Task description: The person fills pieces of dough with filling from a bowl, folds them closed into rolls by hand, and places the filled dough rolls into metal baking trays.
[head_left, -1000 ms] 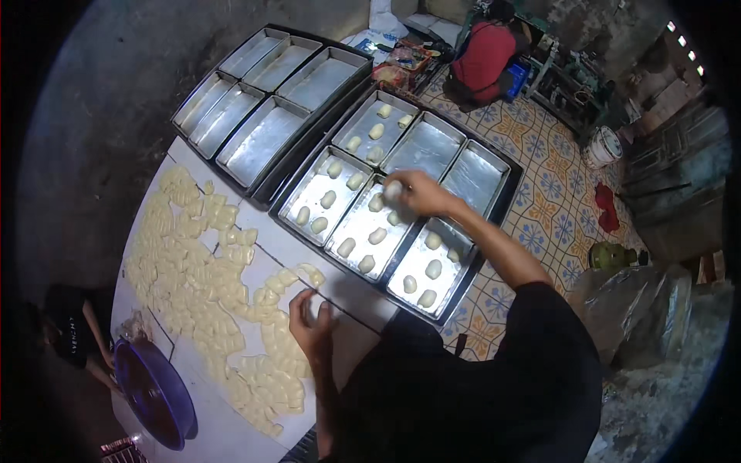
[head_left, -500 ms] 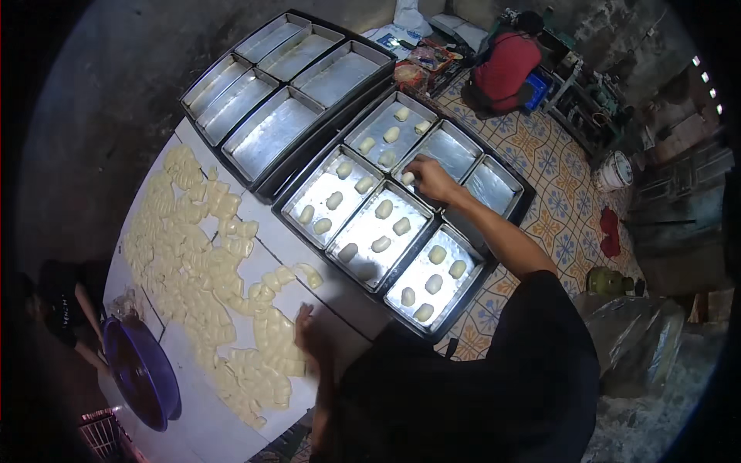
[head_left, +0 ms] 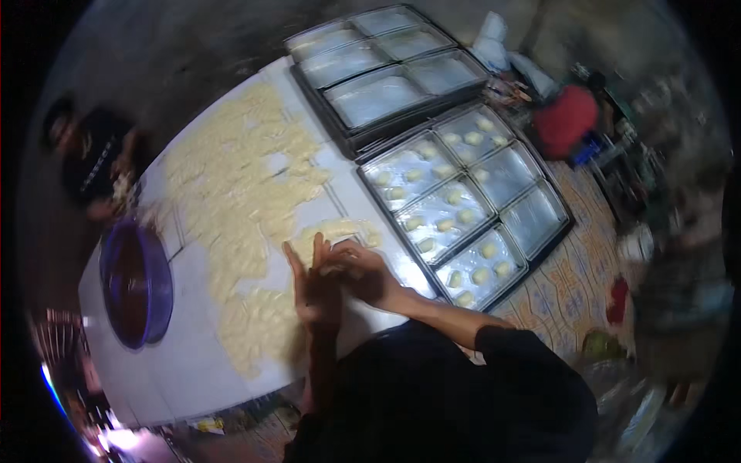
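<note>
My left hand [head_left: 316, 292] is held up over the table with its thumb and fingers stretched out and apart. Against its palm side, my right hand [head_left: 366, 275] has its fingers bent inward; blur hides whatever may lie between the two hands. Just beyond them are flat pieces of pale yellow dough [head_left: 258, 174], which overlap across much of the white table [head_left: 197, 370]. To the right, a dark rack holds several rectangular metal pans [head_left: 505, 176]. Small dough rolls [head_left: 480, 275] sit spaced apart in most of these pans.
Another stack of metal pans [head_left: 376, 100] stands at the far end of the table. A purple basin [head_left: 158, 297] is at the left edge, near a person [head_left: 100, 158] in dark clothes. Farther off to the right, a person in red [head_left: 567, 119] crouches on the patterned tile floor [head_left: 552, 282].
My right hand has come back from the pans to meet my left hand over the dough. The view has swung left, and the person at the left shows more fully.
</note>
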Tool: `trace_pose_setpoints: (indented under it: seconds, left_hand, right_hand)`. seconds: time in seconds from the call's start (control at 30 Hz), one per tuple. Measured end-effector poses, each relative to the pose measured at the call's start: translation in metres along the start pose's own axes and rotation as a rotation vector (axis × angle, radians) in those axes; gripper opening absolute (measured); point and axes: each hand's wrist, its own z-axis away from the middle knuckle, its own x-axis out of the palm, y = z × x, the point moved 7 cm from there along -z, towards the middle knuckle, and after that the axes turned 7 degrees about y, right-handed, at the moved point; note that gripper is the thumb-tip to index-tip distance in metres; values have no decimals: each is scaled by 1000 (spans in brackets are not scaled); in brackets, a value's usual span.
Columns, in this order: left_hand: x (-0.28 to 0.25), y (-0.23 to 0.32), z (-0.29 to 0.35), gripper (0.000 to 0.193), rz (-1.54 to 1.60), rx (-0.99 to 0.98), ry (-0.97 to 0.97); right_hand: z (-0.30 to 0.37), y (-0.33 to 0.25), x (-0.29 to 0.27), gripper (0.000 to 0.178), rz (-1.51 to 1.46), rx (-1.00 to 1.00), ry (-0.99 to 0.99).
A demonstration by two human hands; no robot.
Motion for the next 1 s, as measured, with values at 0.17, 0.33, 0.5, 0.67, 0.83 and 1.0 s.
trace_pose_setpoints:
  seconds: [0.17,0.33,0.5,0.67,0.83,1.0]
  left_hand:
    - [-32,74,15,48,-963,247,126]
    - [-96,110,48,15,-241,247,534]
    - [-134,160,61,14,-472,353,574]
    - [-160,194,63,30,-260,361,598]
    - [-199,203,61,18,-470,337,679]
    - [-193,193,50,14,126,152,387]
  right_hand:
    - [-16,-42,56,31,224,-87,22]
    - [-16,-23,151,24,291,-103,-270]
    - [-25,-32,232,28,182,-165,-448]
    - [-24,-5,266,22,155,65,-433]
    - [-25,2,291,16,291,-23,-362]
    - [-26,-5,322,43,50,-55,-560]
